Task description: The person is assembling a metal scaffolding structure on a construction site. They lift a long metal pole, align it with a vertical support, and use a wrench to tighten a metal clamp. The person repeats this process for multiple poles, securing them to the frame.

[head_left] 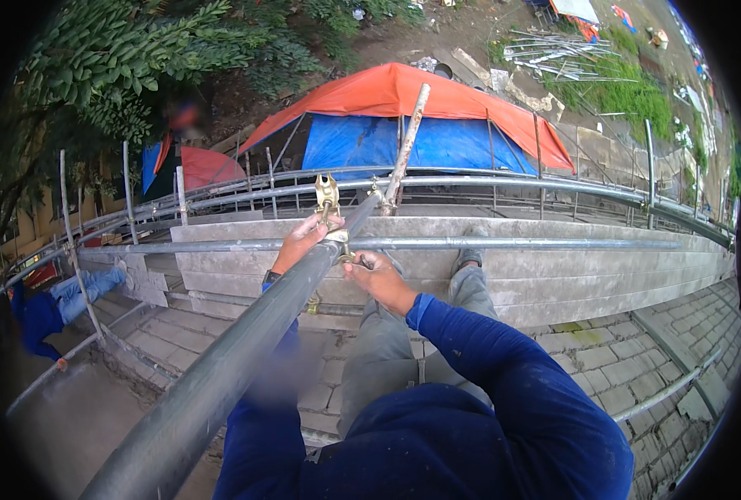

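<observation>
A brass-coloured scaffold coupler point(327, 193) sits where a thick grey pipe point(245, 354) crosses a thinner horizontal pipe point(504, 243). Its upper jaw stands up beside the thick pipe. My left hand point(300, 239) is closed on the coupler from the left, fingers around its bolt side; part of this hand is hidden behind the thick pipe. On the other side of that pipe, my right hand point(380, 281) pinches the coupler's lower part with thumb and fingers, just below the horizontal pipe. Another brass coupler point(313, 303) shows lower down, apart from my hands.
My feet rest on grey planks point(545, 279). Guardrail pipes point(583, 187) run along the far edge, with a rough wooden pole point(407, 142) leaning there. Below is an orange tarp point(404, 87) over a blue one point(462, 144). At left, another person point(45, 312) is by the scaffold.
</observation>
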Motion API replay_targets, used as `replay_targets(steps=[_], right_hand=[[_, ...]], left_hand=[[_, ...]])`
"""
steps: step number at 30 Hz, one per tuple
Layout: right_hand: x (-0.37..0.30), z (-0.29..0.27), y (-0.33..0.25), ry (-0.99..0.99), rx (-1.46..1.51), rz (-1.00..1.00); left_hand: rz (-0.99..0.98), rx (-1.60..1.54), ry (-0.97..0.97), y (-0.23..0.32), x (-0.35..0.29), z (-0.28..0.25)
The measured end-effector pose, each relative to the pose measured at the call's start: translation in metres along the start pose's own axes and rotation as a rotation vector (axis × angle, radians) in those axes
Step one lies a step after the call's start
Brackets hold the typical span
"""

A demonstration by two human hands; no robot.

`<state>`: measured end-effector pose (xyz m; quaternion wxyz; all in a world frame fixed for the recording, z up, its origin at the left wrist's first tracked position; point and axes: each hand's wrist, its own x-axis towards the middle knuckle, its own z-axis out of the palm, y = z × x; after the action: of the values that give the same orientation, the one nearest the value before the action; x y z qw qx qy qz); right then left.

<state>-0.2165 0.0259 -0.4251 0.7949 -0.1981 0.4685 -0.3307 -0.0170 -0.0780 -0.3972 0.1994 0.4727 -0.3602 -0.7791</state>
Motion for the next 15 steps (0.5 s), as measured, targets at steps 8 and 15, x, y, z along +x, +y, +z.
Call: replay_targets(steps=[8, 15], right_hand=[[0.0, 0.006, 0.0, 0.083, 0.049, 0.024], [-0.002, 0.014, -0.002, 0.111, 0.042, 0.009]], left_hand=[[0.057, -0.21, 0.122, -0.009, -0.009, 0.014], [0.007, -0.131, 0.072, 0.0, -0.001, 0.005]])
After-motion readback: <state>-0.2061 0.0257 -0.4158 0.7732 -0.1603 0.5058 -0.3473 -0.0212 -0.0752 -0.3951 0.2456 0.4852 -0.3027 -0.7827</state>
